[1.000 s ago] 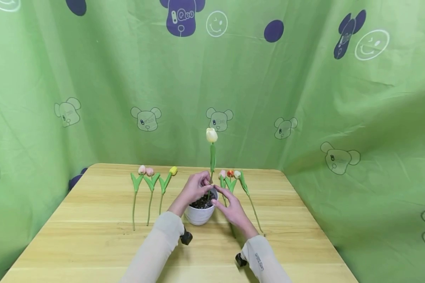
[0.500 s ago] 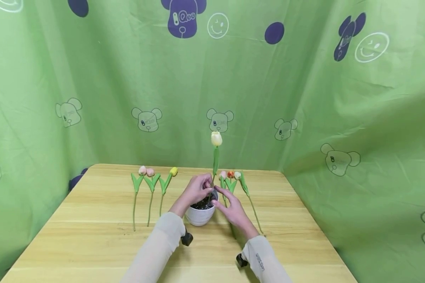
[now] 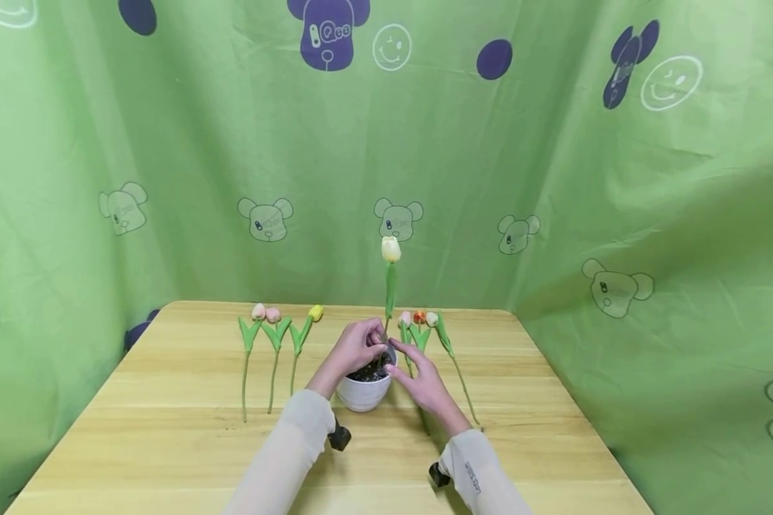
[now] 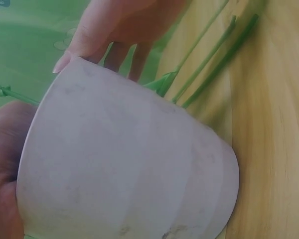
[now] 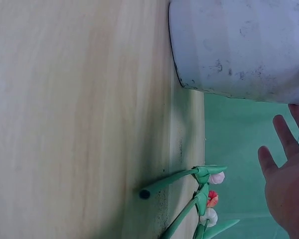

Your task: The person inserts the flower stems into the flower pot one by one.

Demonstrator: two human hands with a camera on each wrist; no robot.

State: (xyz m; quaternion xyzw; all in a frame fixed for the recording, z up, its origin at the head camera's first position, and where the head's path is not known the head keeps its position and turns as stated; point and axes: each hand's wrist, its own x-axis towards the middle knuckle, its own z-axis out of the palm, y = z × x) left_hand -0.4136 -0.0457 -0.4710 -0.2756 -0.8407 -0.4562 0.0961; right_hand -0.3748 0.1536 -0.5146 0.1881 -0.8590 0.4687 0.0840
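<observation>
In the head view, a white tulip (image 3: pixel 391 249) with a green leaf stands almost upright over a white pot (image 3: pixel 363 395) of dark soil. My left hand (image 3: pixel 356 348) pinches its stem low down, just above the soil, at the pot's left and back. At the pot's right side is my right hand (image 3: pixel 423 381), thumb and forefinger at the rim. The left wrist view has the ribbed pot wall (image 4: pixel 124 149) filling most of it, with the right thumb at the rim. In the right wrist view, the right hand's other fingers (image 5: pixel 285 137) are spread and fairly straight beside the pot.
Left of the pot lie two pink tulips (image 3: pixel 273 315) and a yellow tulip (image 3: pixel 315 312). On its right are a pink, a red (image 3: pixel 419 317) and a white tulip, plus a leafy stem (image 3: pixel 462 379). A green curtain (image 3: pixel 335 150) surrounds the wooden table (image 3: pixel 167 443).
Over the last second the white tulip's head has swung slightly right and its stem sits a little lower, the left hand still gripping it. My right hand stays at the pot rim.
</observation>
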